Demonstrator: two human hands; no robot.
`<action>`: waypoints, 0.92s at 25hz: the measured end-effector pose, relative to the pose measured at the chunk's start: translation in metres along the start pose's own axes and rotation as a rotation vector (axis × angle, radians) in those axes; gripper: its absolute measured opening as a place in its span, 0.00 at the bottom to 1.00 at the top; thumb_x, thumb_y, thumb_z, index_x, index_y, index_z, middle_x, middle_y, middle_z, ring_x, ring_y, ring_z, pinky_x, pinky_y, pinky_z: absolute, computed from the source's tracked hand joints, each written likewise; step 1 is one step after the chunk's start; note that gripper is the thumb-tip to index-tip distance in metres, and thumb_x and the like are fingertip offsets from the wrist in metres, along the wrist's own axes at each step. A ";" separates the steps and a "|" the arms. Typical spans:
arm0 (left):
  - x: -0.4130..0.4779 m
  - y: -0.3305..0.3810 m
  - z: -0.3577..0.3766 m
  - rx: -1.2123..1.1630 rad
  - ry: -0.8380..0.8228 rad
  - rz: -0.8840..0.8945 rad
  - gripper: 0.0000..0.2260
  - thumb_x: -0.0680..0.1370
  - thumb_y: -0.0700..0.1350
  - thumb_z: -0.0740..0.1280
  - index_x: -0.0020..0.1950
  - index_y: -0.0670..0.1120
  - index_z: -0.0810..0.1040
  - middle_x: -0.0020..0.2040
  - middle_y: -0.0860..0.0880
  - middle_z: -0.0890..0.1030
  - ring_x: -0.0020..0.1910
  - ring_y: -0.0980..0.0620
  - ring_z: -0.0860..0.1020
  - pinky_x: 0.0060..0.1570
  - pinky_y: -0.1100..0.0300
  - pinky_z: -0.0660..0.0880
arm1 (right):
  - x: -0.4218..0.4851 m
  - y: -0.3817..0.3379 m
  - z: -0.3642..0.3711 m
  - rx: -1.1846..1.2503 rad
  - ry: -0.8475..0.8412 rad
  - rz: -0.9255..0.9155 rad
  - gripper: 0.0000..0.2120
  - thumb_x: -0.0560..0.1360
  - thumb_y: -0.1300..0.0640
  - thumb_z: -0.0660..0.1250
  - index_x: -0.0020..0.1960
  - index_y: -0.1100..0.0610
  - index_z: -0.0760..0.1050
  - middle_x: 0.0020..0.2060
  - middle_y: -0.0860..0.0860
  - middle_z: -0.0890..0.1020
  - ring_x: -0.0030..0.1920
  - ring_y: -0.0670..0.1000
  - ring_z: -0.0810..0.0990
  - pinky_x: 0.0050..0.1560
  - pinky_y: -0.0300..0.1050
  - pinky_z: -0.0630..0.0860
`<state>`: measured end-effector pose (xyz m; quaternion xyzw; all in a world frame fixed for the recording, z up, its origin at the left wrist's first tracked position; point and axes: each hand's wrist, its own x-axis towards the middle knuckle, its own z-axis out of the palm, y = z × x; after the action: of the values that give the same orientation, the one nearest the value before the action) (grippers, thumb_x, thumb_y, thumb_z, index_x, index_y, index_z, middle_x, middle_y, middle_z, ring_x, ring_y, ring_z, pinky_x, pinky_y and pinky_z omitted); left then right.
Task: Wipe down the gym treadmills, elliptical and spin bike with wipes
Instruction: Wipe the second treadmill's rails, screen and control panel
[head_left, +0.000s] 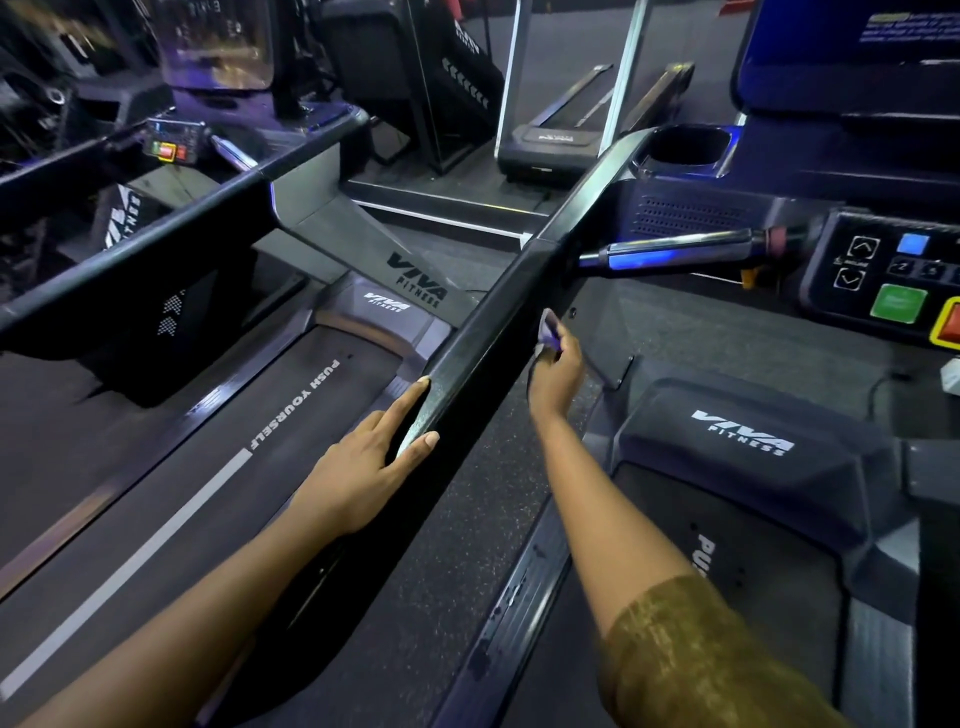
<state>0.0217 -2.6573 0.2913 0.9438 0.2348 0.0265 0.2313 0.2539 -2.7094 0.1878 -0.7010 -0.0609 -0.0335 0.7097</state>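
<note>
Currently: left hand (369, 462), fingers straight, rests flat on treadmill handrail (493, 322); right hand (556, 379) pinches bunched wipe (549, 330) against the rail's inner side, just ahead. Risk: so small a wad likely skips patches, or slips from the pinch on a firm stroke.
</note>
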 end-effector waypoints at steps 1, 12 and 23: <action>0.000 0.000 0.000 0.003 -0.001 0.000 0.26 0.72 0.74 0.46 0.67 0.77 0.40 0.67 0.52 0.71 0.64 0.52 0.70 0.58 0.58 0.66 | -0.013 0.002 -0.002 0.014 -0.005 0.018 0.18 0.72 0.74 0.59 0.59 0.65 0.76 0.54 0.59 0.79 0.53 0.52 0.76 0.50 0.21 0.65; 0.001 -0.001 0.001 0.003 -0.014 -0.004 0.27 0.71 0.74 0.45 0.69 0.76 0.41 0.67 0.51 0.72 0.64 0.49 0.71 0.62 0.54 0.67 | -0.094 -0.003 -0.026 0.201 0.014 0.239 0.19 0.75 0.72 0.58 0.57 0.55 0.78 0.51 0.54 0.82 0.46 0.48 0.78 0.44 0.36 0.73; 0.002 0.000 -0.001 -0.001 -0.020 -0.032 0.26 0.76 0.66 0.49 0.72 0.72 0.43 0.66 0.51 0.71 0.64 0.50 0.70 0.61 0.55 0.67 | -0.019 0.006 0.010 0.382 0.077 0.386 0.16 0.74 0.74 0.59 0.58 0.64 0.76 0.55 0.58 0.79 0.51 0.50 0.75 0.54 0.36 0.73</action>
<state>0.0232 -2.6564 0.2923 0.9399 0.2476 0.0137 0.2346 0.2360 -2.7001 0.1792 -0.5514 0.0955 0.0878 0.8241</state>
